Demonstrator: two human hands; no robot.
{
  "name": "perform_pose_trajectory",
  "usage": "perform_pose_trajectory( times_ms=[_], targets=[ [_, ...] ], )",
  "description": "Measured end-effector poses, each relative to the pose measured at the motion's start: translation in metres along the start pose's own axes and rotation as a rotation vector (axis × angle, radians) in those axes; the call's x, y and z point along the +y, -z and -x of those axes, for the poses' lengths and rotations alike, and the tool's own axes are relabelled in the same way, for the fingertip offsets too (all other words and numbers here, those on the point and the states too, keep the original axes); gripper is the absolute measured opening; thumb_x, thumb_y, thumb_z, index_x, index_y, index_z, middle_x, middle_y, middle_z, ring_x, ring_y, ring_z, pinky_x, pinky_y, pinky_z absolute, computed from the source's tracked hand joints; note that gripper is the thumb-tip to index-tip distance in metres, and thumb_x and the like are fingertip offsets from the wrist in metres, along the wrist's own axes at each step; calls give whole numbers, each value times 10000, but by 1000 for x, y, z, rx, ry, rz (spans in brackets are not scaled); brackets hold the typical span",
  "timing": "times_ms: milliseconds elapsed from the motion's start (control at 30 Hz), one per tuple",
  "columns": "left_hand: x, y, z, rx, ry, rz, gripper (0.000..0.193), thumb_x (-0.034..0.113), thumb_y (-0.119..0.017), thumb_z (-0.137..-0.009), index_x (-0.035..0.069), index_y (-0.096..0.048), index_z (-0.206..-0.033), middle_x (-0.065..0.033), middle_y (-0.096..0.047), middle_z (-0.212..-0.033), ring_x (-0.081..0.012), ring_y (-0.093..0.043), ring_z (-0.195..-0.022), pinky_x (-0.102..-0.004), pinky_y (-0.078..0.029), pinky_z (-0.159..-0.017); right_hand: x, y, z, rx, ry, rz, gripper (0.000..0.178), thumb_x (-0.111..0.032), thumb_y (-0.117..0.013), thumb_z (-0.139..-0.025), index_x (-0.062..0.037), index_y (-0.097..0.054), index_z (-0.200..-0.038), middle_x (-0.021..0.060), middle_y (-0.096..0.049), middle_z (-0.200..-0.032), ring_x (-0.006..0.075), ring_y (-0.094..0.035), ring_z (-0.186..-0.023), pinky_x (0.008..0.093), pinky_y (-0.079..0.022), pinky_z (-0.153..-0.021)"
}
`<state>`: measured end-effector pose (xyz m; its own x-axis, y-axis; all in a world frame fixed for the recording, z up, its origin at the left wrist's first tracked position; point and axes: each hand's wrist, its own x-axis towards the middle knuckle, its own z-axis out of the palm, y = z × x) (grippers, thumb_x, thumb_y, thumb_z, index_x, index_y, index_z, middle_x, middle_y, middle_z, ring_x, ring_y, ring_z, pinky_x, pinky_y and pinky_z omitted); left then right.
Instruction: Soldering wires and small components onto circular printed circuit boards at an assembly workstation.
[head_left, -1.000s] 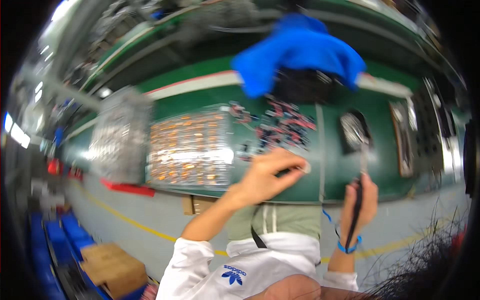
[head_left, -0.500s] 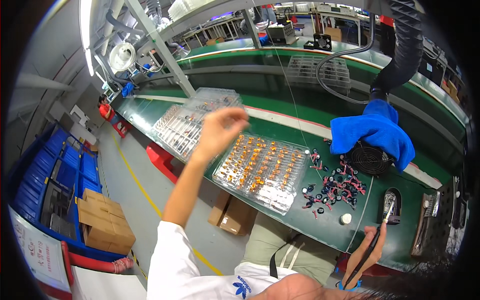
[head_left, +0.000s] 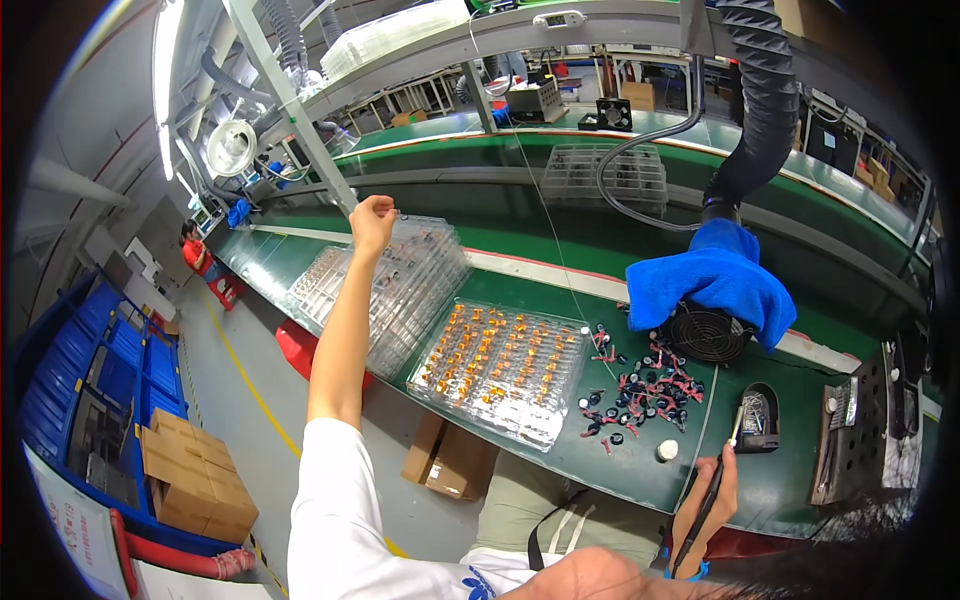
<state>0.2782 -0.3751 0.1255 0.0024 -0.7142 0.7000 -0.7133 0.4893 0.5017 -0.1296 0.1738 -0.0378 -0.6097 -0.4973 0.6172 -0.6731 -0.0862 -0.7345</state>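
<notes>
My left hand (head_left: 373,224) is raised above the stack of clear plastic trays (head_left: 418,262), its fingers pinched together. Anything between them is too small to make out. In my right hand (head_left: 712,500) is a soldering iron (head_left: 711,492) with a black handle, held like a pen. The iron's pale tip points up beside a black holder (head_left: 768,440) with silvery metal inside. A clear tray (head_left: 540,425) with rows of small orange-and-copper parts lies in front of me. To its right is a loose pile of small dark round parts with red wires (head_left: 655,388).
A white round pot (head_left: 667,451) stands near the bench edge. Behind the pile, a blue cloth (head_left: 715,275) drapes over a black fan grille (head_left: 706,332) under a hanging duct (head_left: 752,110). A perforated metal rack (head_left: 850,440) stands at right; another clear tray (head_left: 604,178) lies farther back.
My left hand has moved left and farther away, from beside the orange-part tray to above the tray stack. My right hand keeps the soldering iron near the holder. The view has shifted slightly.
</notes>
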Motion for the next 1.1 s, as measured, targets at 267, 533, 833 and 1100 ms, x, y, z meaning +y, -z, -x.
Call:
perform_pose_trajectory(
  times_ms=[267,533,833,1100],
  targets=[
    [-4,-12,17,-201,-252,-222,222,81,-733,-856,32,-780,-1068,-156,-787,-1032,-266,-766,-989,-391,-590,-900,1,-4,-2,45,58,13,403,58,-619,-964,59,-592,-1366,177,-702,-911,297,-675,-792,402,-552,-748],
    [238,-10,224,-676,-530,302,194,3,-766,-883,19,-749,-1076,-131,-764,-984,-271,-743,-935,-363,-580,-823,-2,-7,-4,-59,162,-125,339,45,-556,-1023,40,-573,-1361,193,-765,-987,201,-689,-761,325,-579,-718],
    [264,-43,282,-818,-685,165,145,19,-742,-881,37,-750,-1025,-91,-723,-965,-313,-623,-957,-430,-486,-844,-6,1,0,-89,177,-61,370,52,-573,-1007,7,-576,-1374,173,-769,-976,216,-693,-756,329,-577,-702],
    [298,-25,292,-1000,-359,588,107,-61,-634,-949,-13,-706,-1012,-144,-685,-1008,-315,-640,-971,-383,-507,-866,-11,2,-4,-112,185,-85,364,85,-552,-999,18,-543,-1357,194,-777,-999,229,-707,-747,338,-598,-701]
  ],
)
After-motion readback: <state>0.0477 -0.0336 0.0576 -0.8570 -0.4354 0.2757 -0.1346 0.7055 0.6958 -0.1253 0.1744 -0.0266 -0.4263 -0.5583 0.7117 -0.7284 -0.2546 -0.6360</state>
